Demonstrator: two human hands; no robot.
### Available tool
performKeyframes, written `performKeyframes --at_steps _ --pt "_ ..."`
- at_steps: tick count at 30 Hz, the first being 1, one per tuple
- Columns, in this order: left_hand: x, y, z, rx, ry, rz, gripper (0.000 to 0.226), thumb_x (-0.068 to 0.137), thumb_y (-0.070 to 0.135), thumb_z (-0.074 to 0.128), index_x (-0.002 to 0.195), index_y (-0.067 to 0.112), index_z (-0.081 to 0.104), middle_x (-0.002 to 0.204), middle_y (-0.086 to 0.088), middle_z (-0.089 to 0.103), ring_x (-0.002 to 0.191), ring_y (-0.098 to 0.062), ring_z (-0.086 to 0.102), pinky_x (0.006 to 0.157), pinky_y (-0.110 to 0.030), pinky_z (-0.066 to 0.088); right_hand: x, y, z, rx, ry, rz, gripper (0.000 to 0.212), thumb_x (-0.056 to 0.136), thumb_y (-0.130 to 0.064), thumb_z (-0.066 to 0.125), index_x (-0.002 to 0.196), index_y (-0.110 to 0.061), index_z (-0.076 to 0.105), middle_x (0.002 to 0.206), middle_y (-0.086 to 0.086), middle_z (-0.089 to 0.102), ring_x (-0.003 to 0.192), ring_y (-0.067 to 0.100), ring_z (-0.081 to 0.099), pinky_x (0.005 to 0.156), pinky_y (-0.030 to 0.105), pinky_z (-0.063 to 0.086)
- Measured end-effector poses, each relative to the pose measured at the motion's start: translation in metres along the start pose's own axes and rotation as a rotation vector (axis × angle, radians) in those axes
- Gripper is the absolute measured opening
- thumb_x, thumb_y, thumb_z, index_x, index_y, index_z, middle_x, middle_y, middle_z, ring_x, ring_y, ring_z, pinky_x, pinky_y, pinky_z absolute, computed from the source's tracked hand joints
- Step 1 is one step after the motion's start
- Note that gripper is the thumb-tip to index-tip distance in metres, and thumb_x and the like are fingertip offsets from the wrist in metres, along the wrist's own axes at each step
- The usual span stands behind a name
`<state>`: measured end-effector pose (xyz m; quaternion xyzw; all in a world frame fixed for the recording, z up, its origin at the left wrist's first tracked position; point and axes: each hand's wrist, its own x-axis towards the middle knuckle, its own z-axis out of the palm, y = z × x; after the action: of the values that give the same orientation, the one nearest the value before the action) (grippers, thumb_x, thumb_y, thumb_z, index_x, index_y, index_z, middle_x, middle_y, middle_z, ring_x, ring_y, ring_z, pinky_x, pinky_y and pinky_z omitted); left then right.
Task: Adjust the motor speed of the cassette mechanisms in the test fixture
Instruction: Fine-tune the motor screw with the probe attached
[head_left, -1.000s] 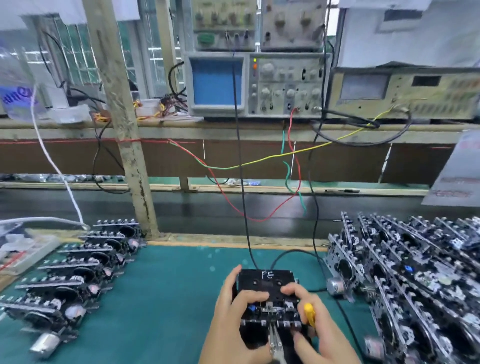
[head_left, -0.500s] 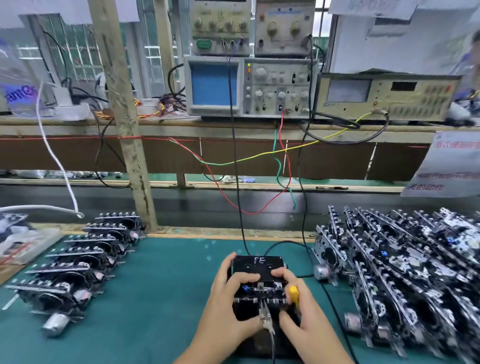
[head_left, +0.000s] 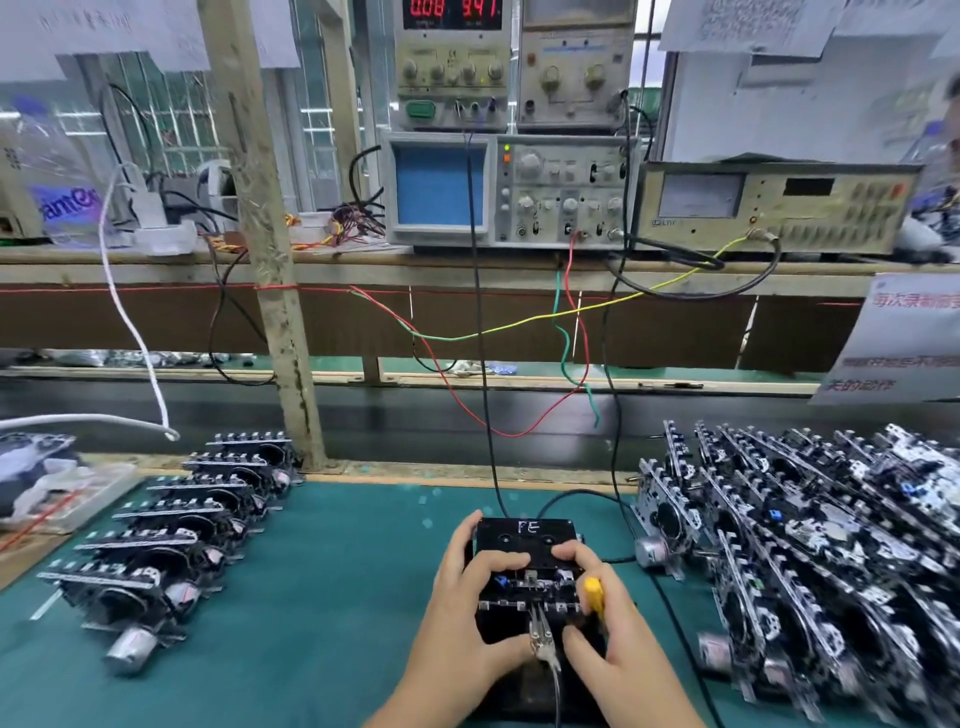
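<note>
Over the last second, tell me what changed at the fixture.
Little changed: only the camera tilted up, revealing the red readout. Both hands stayed on the test fixture: left hand gripping its side, right hand holding the yellow screwdriver. The mechanism rows did not move.

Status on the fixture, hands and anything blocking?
Both hands on the test fixture. Left hand grips its side; right hand holds a yellow screwdriver. Nothing blocking.
</note>
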<state>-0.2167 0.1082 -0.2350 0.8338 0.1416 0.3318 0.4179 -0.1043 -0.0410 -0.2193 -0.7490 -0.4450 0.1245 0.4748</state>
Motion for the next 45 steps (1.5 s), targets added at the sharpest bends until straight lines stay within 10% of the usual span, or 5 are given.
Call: performKeyframes --at_steps 7,23,26,37,45 --pt "0.001 -0.001 -0.001 0.030 -0.016 -0.023 0.066 0.063 0.037 0.086 0.117 0.058 0.055 0.154 0.042 0.004 0.142 0.002 0.034 0.108 -0.030 0.041 0.001 0.002 -0.001 -0.052 0.002 0.014 0.073 0.090 -0.006 0.058 0.129 -0.062 0.033 0.090 -0.022 0.044 0.088 0.006 0.051 0.074 0.012 0.037" --pt "0.002 0.008 -0.013 0.033 -0.118 -0.075 0.065 0.055 0.057 0.071 0.118 0.060 0.052 0.156 0.037 0.002 0.144 0.008 0.021 0.116 -0.030 0.033 -0.005 -0.001 -0.015 0.019 -0.031 -0.026 0.062 0.094 0.000 0.057 0.115 -0.058 0.050 0.115 -0.014 0.058 0.101 0.022 0.056 0.082 0.018 0.042" --pt "0.004 0.006 -0.020 0.043 -0.185 -0.070 0.069 0.057 0.058 0.075 0.122 0.062 0.051 0.159 0.032 0.001 0.146 0.005 0.021 0.115 -0.030 0.032 -0.005 -0.008 -0.024 0.045 -0.065 -0.013 0.059 0.094 -0.002 0.059 0.096 -0.060 0.049 0.132 -0.002 0.056 0.107 0.020 0.058 0.094 0.038 0.047" --pt "0.025 -0.004 -0.061 -0.017 -0.383 -0.137 0.094 0.071 0.027 0.076 0.141 0.068 0.028 0.154 0.034 0.028 0.138 0.017 0.028 0.112 -0.029 0.038 0.034 -0.016 -0.065 -0.252 -0.263 0.085 0.047 0.078 -0.029 0.081 0.095 -0.035 0.038 0.132 -0.050 0.037 0.132 0.005 0.043 0.106 0.036 0.034" --pt "0.059 -0.005 -0.076 0.163 -0.490 -0.252 0.117 0.063 0.022 0.095 0.154 0.043 0.025 0.149 0.016 0.047 0.128 0.008 0.048 0.112 -0.026 0.038 0.065 -0.033 -0.077 -0.482 -0.385 0.107 0.061 0.065 -0.034 0.092 0.089 -0.029 0.036 0.143 -0.018 0.050 0.124 0.009 0.050 0.099 0.038 0.045"
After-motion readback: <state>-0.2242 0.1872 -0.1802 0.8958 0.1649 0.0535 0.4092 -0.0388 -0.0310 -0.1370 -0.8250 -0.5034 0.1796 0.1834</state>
